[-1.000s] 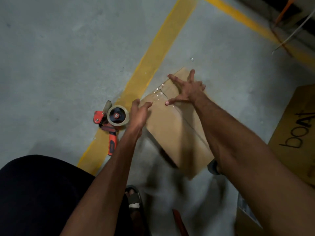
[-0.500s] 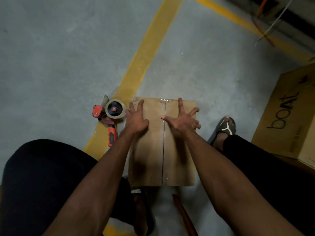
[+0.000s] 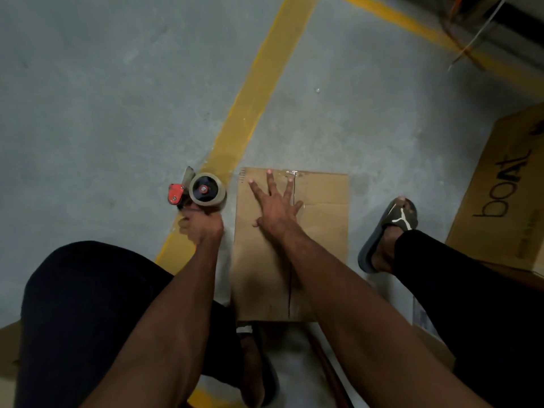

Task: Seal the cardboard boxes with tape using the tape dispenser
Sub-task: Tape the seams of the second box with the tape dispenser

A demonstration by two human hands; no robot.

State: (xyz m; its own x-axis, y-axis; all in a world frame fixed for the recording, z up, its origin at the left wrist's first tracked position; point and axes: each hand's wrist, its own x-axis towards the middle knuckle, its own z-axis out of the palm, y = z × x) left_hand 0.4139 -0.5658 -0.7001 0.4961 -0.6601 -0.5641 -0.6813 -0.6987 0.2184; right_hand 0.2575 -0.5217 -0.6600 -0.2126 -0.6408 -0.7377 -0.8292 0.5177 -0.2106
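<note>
A brown cardboard box (image 3: 321, 245) lies on the grey floor between my legs, flaps closed, with a seam running down its middle and a bit of clear tape at its far edge. My right hand (image 3: 275, 206) presses flat on the box top, fingers spread over the left flap. Left of the box stands a red tape dispenser (image 3: 200, 192) with a roll of brown tape. My left hand (image 3: 200, 228) grips its handle, which the fingers hide.
A large brown box printed "boat" (image 3: 506, 201) stands at the right. Yellow floor lines (image 3: 253, 104) cross the concrete. My sandalled right foot (image 3: 388, 231) is beside the box, my left foot (image 3: 253, 363) below it. Cables lie at the top right.
The box went from tilted and turning to flat and square in front of me. My left hand left the box top and took the dispenser's handle. My right hand shifted left across the seam.
</note>
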